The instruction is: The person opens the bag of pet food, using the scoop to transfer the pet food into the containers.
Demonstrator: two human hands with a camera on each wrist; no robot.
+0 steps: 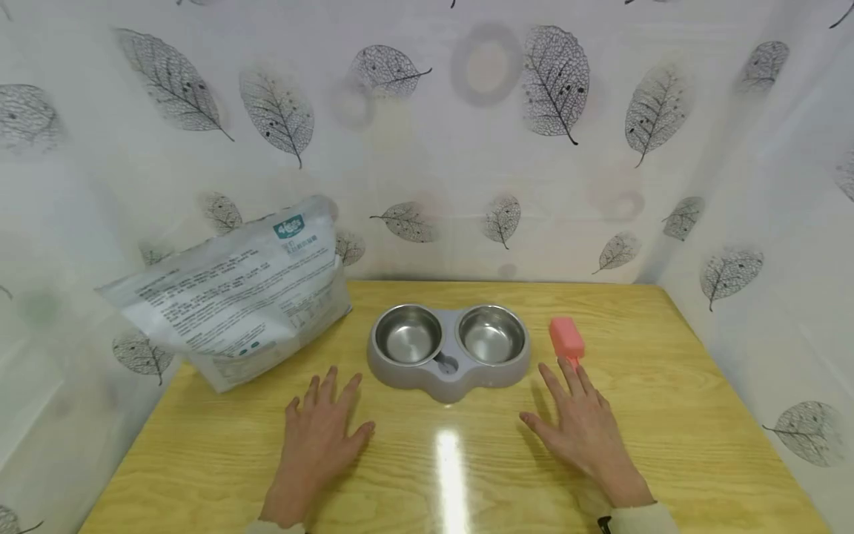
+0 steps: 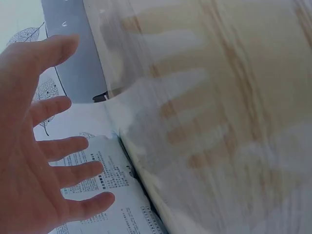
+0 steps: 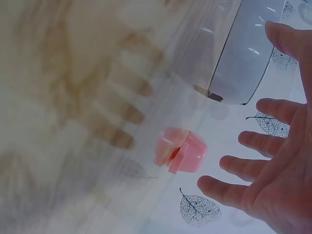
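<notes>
A grey double pet bowl stand [image 1: 448, 382] stands mid-table, with a left steel bowl [image 1: 409, 337] and a right steel bowl [image 1: 491, 337] set in it. Left of it a large white printed bag [image 1: 247, 297] leans by the wall. My left hand [image 1: 320, 437], fingers spread, is over the table in front of the bag and holds nothing. On the right, my right hand [image 1: 583, 430] is likewise spread and bare, its fingertips just in front of a pink scoop [image 1: 567, 337]. Those fingers partly hide the scoop's handle. In the right wrist view the scoop [image 3: 192, 153] appears beyond the fingers.
The glossy wooden table [image 1: 454, 460] reflects light and the hands. A pale curtain [image 1: 427, 170] with dark leaf prints surrounds its back and sides. The bag overhangs the table's left edge.
</notes>
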